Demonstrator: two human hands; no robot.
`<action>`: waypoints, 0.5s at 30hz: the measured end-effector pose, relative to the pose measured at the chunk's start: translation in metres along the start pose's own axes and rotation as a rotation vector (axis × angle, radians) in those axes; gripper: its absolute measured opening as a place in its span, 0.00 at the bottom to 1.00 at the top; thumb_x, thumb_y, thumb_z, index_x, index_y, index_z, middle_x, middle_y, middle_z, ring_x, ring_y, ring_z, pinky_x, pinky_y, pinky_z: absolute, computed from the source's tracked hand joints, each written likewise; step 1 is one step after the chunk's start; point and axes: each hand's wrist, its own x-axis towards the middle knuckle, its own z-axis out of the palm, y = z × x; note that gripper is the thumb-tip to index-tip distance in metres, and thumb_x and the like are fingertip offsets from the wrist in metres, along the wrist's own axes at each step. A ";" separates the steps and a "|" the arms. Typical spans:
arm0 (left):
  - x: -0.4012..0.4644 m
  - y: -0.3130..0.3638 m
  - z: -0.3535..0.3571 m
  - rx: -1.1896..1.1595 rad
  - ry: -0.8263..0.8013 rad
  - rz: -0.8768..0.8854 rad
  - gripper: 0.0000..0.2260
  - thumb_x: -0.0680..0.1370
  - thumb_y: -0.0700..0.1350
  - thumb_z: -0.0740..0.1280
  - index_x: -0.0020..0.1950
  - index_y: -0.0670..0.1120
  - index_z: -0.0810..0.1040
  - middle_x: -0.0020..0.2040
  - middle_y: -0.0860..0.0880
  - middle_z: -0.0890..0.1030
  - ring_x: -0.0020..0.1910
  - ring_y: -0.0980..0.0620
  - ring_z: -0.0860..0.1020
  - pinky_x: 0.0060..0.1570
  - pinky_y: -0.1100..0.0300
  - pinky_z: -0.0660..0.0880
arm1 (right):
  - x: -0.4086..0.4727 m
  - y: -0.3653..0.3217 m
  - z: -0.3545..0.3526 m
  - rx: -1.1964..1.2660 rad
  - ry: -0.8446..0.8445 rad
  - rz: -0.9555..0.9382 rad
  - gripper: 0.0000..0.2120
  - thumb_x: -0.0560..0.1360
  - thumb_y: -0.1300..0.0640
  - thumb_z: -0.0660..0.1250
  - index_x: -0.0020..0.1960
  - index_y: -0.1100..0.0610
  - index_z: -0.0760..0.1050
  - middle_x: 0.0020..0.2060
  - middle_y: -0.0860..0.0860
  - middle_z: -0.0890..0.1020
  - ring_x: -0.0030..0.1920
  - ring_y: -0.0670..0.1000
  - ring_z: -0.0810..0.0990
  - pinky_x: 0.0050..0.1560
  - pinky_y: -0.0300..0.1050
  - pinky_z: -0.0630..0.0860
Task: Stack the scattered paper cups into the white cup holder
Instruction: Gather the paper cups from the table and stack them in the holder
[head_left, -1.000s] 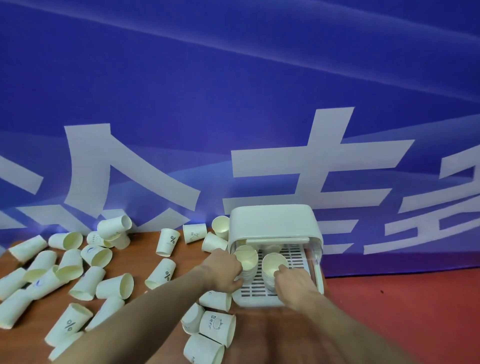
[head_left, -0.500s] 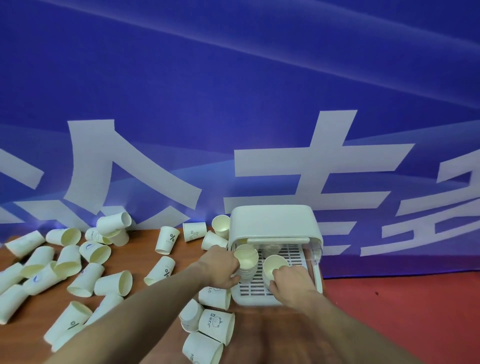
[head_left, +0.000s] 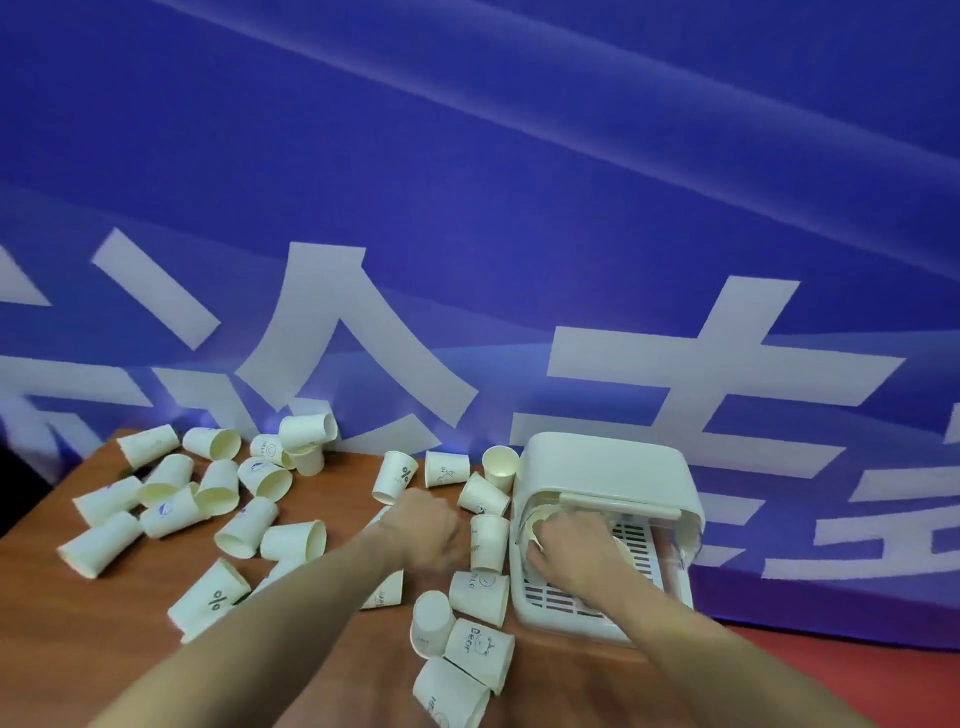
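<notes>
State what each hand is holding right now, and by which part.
The right hand grips the cup stack inside the white cup holder, near its rim. The left hand is over the table; any hold cannot be told.

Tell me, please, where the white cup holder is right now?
In the head view, the white cup holder stands at the right end of the wooden table, against the blue banner. The right hand reaches into it, loose cups beside its left wall.

The right hand (head_left: 571, 545) reaches into the white cup holder (head_left: 613, 467), seemingly gripping a cup stack (head_left: 535, 519). The left hand (head_left: 426, 530) hovers over scattered paper cups (head_left: 244, 525) on the wooden table (head_left: 78, 623).
</notes>
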 end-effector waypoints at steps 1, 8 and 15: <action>-0.009 -0.009 0.005 -0.002 -0.003 -0.021 0.18 0.78 0.58 0.58 0.42 0.47 0.79 0.36 0.49 0.77 0.36 0.48 0.76 0.38 0.56 0.71 | 0.007 -0.008 -0.005 -0.001 0.001 -0.012 0.18 0.78 0.48 0.54 0.47 0.57 0.79 0.46 0.56 0.82 0.48 0.60 0.81 0.41 0.48 0.70; -0.069 -0.070 0.047 0.001 -0.033 -0.208 0.19 0.78 0.60 0.58 0.49 0.47 0.79 0.45 0.45 0.81 0.43 0.44 0.79 0.37 0.56 0.66 | 0.060 -0.073 -0.031 -0.022 -0.019 -0.137 0.16 0.78 0.48 0.54 0.44 0.55 0.77 0.43 0.54 0.82 0.44 0.58 0.80 0.38 0.46 0.66; -0.128 -0.142 0.089 -0.113 -0.004 -0.420 0.20 0.78 0.61 0.57 0.54 0.48 0.79 0.49 0.47 0.81 0.47 0.46 0.79 0.39 0.56 0.69 | 0.122 -0.148 -0.043 -0.013 -0.043 -0.249 0.16 0.77 0.45 0.55 0.44 0.54 0.75 0.43 0.53 0.81 0.44 0.56 0.80 0.38 0.47 0.67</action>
